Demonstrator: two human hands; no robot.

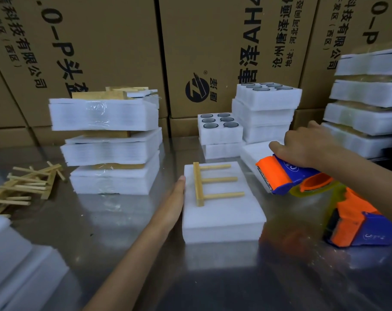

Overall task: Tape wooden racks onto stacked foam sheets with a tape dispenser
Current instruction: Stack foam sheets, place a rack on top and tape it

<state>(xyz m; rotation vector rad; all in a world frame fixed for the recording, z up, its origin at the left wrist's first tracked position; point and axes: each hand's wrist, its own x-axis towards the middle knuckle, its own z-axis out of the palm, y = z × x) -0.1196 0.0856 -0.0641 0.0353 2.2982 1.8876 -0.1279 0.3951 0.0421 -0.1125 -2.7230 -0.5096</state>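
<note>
Rack (209, 184) lies on foam stack (224, 218); right hand (307, 145) grips dispenser (287, 176).

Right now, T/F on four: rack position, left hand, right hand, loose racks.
1. A wooden rack lies on the foam stack. True.
2. The left hand grips the rack. False: its straight fingers rest against the stack's left side.
3. The right hand holds the tape dispenser. True.
4. The loose wooden racks lie right of the stack. False: they lie far left on the table.
</note>
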